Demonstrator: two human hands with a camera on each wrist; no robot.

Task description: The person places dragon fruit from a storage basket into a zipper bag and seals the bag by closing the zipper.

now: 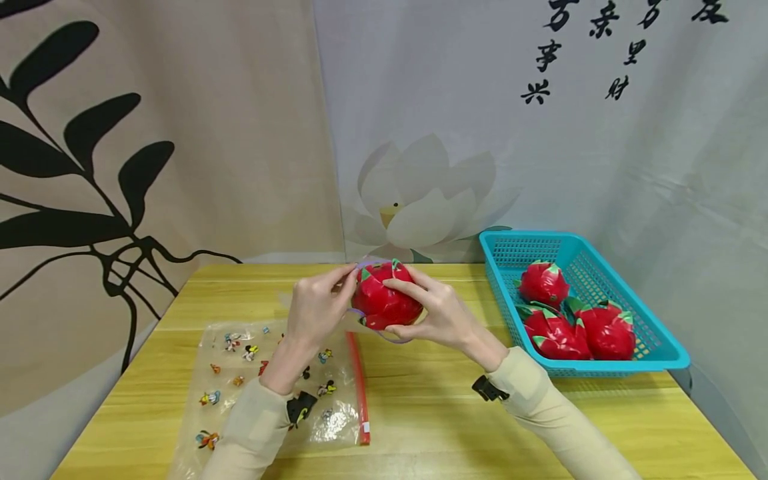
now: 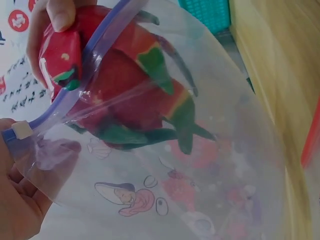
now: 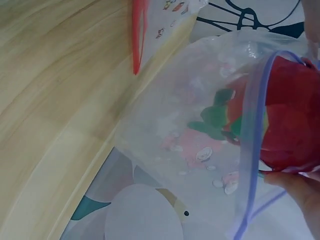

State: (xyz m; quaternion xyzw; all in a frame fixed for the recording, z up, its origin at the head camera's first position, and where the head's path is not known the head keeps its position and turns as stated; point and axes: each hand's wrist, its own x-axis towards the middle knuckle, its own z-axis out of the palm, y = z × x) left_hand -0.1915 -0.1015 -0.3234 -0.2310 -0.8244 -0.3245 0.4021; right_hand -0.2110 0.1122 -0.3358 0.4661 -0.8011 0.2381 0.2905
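Observation:
A red model dragon fruit (image 1: 387,300) with green-tipped scales is held above the table by my right hand (image 1: 444,310), thumb and fingers curled round its side. The fruit sits partly inside the mouth of a clear zip bag (image 2: 225,165) printed with cartoon figures; a purple zip strip (image 3: 255,130) crosses over the fruit. My left hand (image 1: 315,307) pinches the bag's rim, near the white slider (image 2: 21,130) in the left wrist view. Green leaf tips (image 3: 215,115) show through the plastic in the right wrist view.
A blue basket (image 1: 666,340) at the right holds several similar dragon fruits (image 1: 607,332). Flat on the table's left lies another clear bag (image 1: 342,400) with a red zip edge and cartoon prints, under my left forearm. A printed curtain (image 1: 420,100) hangs behind the wooden table (image 1: 432,427).

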